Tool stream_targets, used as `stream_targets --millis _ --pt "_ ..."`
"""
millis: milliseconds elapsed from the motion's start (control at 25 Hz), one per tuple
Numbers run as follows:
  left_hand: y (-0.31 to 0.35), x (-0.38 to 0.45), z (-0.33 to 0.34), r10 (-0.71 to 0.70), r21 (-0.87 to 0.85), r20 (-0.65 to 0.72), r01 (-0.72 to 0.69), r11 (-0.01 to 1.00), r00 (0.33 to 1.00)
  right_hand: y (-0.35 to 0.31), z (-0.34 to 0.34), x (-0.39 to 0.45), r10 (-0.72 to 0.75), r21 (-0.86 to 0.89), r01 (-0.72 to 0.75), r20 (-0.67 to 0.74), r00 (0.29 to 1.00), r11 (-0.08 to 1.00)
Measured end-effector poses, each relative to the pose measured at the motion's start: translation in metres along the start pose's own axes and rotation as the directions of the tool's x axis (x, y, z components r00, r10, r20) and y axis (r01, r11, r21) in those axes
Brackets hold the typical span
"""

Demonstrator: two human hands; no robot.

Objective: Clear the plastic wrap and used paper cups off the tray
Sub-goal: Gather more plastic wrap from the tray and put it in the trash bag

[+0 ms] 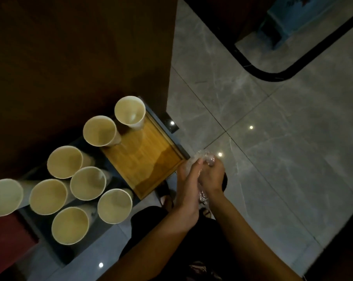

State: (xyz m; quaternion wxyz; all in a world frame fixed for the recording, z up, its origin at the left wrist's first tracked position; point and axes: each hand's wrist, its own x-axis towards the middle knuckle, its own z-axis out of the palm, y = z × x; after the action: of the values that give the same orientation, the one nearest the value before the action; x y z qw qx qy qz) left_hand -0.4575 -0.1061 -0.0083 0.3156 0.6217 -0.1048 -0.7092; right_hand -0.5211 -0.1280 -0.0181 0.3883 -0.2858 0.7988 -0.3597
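1. Two paper cups stand upright on the wooden tray (151, 159) at its upper left end: one (129, 112) at the top corner, another (99, 130) just beside it to the lower left.
2. Six more cups stand off the tray on a dark glossy table (102, 159) at the lower left of the frame, bunched close together; the nearest (114, 205) is just beside the tray's lower edge.
3. Both hands meet just off the tray's right corner, over the grey tiled floor (272, 138).
4. The left hand (186, 191) and the right hand (211, 175) have their fingers curled round a crumpled wad of clear plastic wrap (207, 158), squeezing it between them.
5. A tail of wrap shows lower down between the wrists.
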Motion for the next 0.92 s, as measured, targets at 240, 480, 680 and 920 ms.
stream_targets --millis 240,480,680,920 --pt "-0.004 -0.014 0.045 0.058 0.122 -0.021 -0.055 0.991 0.998 0.012 -0.035 -0.003 0.037 0.016 -0.037 0.019 0.999 0.999" --pt "-0.027 -0.011 0.062 -0.162 0.049 0.157 0.156 0.987 0.974 0.039 -0.082 -0.013 -0.018 -0.452 0.157 0.297 0.955 0.878" --pt "-0.058 -0.019 0.075 -0.205 0.199 0.219 0.162 0.966 0.954 0.060 -0.140 -0.038 0.012 -0.548 0.278 0.466 0.885 0.789" --pt "-0.088 -0.049 0.101 -0.245 0.278 0.225 0.179 0.944 0.943 0.074 -0.191 -0.069 -0.040 -0.085 0.084 0.423 0.905 0.993"
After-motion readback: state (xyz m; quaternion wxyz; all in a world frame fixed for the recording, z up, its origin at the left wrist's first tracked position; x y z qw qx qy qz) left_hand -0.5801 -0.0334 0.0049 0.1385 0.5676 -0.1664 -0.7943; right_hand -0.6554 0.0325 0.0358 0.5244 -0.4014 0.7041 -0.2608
